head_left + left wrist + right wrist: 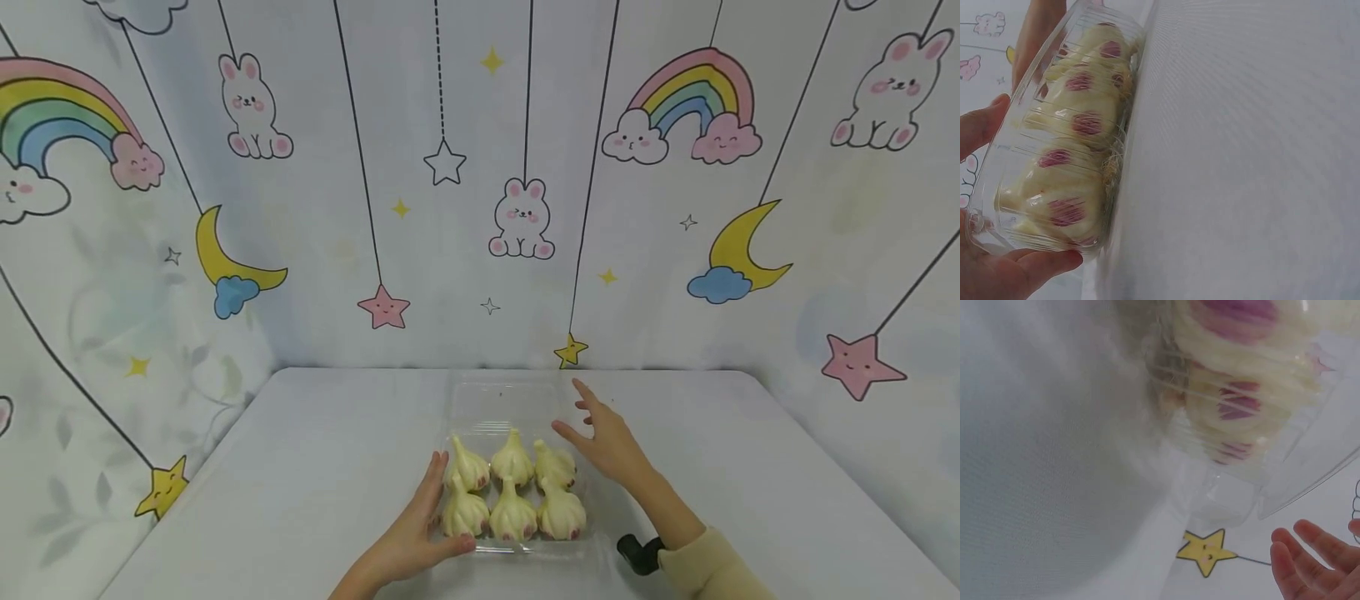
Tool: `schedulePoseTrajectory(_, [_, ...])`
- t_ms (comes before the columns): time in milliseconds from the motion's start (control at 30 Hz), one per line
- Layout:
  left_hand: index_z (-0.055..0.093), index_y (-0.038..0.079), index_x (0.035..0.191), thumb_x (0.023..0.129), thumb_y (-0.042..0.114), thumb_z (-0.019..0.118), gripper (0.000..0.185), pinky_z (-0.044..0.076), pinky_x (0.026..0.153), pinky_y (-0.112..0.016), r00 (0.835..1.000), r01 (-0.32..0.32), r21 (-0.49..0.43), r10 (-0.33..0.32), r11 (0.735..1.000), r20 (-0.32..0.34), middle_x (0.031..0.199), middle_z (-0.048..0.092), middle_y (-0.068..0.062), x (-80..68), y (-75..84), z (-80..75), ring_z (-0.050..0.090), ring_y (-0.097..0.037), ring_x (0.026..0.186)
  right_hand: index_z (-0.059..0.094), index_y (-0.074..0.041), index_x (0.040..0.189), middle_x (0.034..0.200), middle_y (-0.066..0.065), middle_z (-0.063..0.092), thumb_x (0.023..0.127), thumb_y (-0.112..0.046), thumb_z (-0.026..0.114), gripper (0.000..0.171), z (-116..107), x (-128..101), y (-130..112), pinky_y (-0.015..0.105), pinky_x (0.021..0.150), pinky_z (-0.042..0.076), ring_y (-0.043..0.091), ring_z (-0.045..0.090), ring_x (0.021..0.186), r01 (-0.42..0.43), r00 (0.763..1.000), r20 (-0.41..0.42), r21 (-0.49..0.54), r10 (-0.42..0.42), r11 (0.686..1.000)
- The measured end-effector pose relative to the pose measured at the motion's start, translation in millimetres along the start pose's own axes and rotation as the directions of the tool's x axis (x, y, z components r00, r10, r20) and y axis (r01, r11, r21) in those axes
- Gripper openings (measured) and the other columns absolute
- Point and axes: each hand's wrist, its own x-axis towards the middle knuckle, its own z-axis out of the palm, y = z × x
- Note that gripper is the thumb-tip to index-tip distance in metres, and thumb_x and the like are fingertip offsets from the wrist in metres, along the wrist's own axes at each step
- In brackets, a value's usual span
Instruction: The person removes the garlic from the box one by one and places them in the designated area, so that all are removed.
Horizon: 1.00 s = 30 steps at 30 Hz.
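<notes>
Clear plastic clamshell tray (480, 546) at the near middle of the white table (315, 467), lid (498, 400) swung open and lying flat on the far side of the tray. Inside the tray: six cream-coloured garlic bulbs (513, 492) with pink-purple patches, two rows of three, tips up. Left hand (416, 533) at the tray's left side, fingers laid along the wall, thumb curled round the near left corner; grasping the tray, confirmed in the left wrist view, where the thumb (1029, 265) and a fingertip press the transparent wall (1016, 150) with the bulbs (1079, 125) showing through. Right hand (607, 442) just beside the tray's right far corner, fingers spread and straight, released, holding nothing; contact with the tray or lid not discernible. Same fingertips (1310, 562) in the right wrist view, apart from the tray edge (1297, 481) above them. Cream sleeve (712, 567) on the right forearm, right of the tray; dark wrist mount (639, 552) near the tray's near right corner. Beyond the tray, backdrop wall (450, 250) printed with rabbits, rainbows, moons and stars; yellow star (570, 352) directly behind the lid.
</notes>
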Motion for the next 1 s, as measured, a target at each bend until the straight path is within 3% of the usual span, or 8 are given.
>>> schedulePoseTrajectory(600, [-0.010,0.026,0.135,0.076,0.028,0.063,0.094,0.035,0.079,-0.058,1.000,0.001,0.026,-0.001,1.000,0.009,0.136,-0.022,-0.018,-0.6,6.0,-2.1,0.000,-0.050,0.119,0.021,-0.023,0.135,0.120,0.009,0.046,0.078,-0.053,0.050,0.071,1.8,-20.1,-32.6,0.040,0.069,0.047,0.027,0.047,0.103,0.120,0.993,-0.004,0.031,-0.120,0.992])
schedulePoseTrajectory(833, [-0.009,0.025,0.136,0.075,0.029,0.064,0.096,0.034,0.081,-0.057,1.000,0.006,0.029,-0.005,1.000,-0.011,0.137,-0.021,-0.019,-0.1,3.5,-3.3,0.000,-0.048,0.120,0.018,-0.025,0.136,0.123,0.007,0.044,0.077,-0.053,0.050,0.072,10.2,-25.8,-43.4,0.050,0.086,0.036,0.026,0.041,0.110,0.168,0.986,0.001,0.019,-0.168,0.986])
schedulePoseTrajectory(1000, [-0.011,0.027,0.135,0.075,0.028,0.064,0.096,0.032,0.082,-0.058,1.000,0.019,-0.010,-0.019,1.000,0.005,0.136,-0.022,-0.018,0.0,4.2,-2.2,0.001,-0.047,0.121,0.020,-0.026,0.136,0.123,0.005,0.044,0.078,-0.053,0.048,0.070,12.5,-31.1,-51.0,0.048,0.088,0.034,0.025,0.039,0.111,0.165,0.986,-0.008,0.008,-0.165,0.986])
